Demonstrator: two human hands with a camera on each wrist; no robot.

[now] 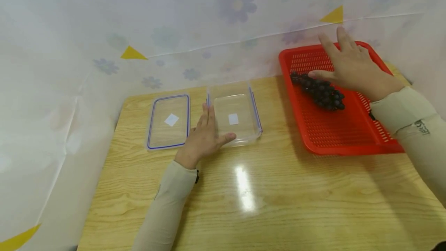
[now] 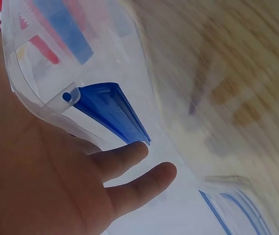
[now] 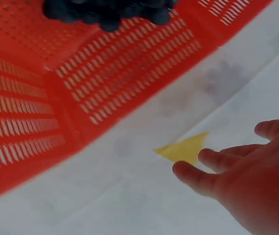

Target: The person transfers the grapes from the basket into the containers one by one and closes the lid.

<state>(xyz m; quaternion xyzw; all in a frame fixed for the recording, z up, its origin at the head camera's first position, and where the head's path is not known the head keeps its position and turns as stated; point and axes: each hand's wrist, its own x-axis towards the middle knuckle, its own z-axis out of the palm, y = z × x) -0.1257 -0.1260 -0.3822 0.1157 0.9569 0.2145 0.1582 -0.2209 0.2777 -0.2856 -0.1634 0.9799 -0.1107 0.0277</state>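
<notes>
A clear plastic food container (image 1: 231, 105) with blue side clips stands on the table. My left hand (image 1: 203, 136) lies along its left side, fingers stretched out and thumb over the near edge. In the left wrist view, two fingertips are by a blue clip (image 2: 112, 112); whether they press on it I cannot tell. Left of this hand lies the clear lid (image 1: 167, 134) with a blue seal. A bunch of dark grapes (image 1: 322, 92) rests in the red basket (image 1: 348, 150). Over the basket, my right hand (image 1: 355, 67) is spread and holds nothing; its thumb appears above the grapes.
The wooden table (image 1: 278, 196) runs up to a flower-patterned white sheet (image 1: 195, 18) at the back and left. Yellow triangles (image 1: 133, 53) mark the sheet. Slotted walls and a raised rim surround the basket.
</notes>
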